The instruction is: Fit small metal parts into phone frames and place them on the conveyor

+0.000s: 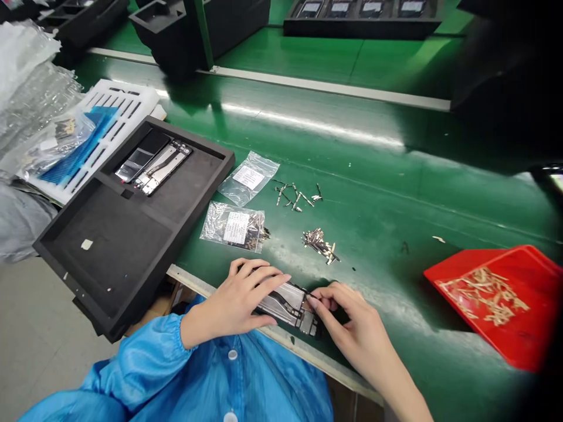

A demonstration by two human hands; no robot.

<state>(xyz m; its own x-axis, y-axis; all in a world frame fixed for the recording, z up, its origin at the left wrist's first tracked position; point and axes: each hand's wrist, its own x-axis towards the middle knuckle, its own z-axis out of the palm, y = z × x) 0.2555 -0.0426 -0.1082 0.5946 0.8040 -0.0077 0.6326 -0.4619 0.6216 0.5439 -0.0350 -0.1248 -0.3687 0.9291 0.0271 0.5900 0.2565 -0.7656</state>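
Observation:
A phone frame [284, 305] with a silver inner face lies at the near edge of the green bench. My left hand [246, 296] is wrapped over its left end, thumb along the near side and fingers across the far side. At the frame's right end, my right hand [347, 316] has thumb and forefinger pinched together at the upper corner; whatever is between the fingertips is too small to make out. Just beyond lies a pile of small dark and gold strips [320, 243]. Further off are scattered thin parts [297, 196].
Two labelled plastic bags, one flat [248, 177] and one filled with small parts [235, 227], lie left of the piles. A black foam tray [193, 199] holds phone parts [162, 167]. A red scoop [466, 258] with pale strips stands right. Foam trays [363, 28] line the back.

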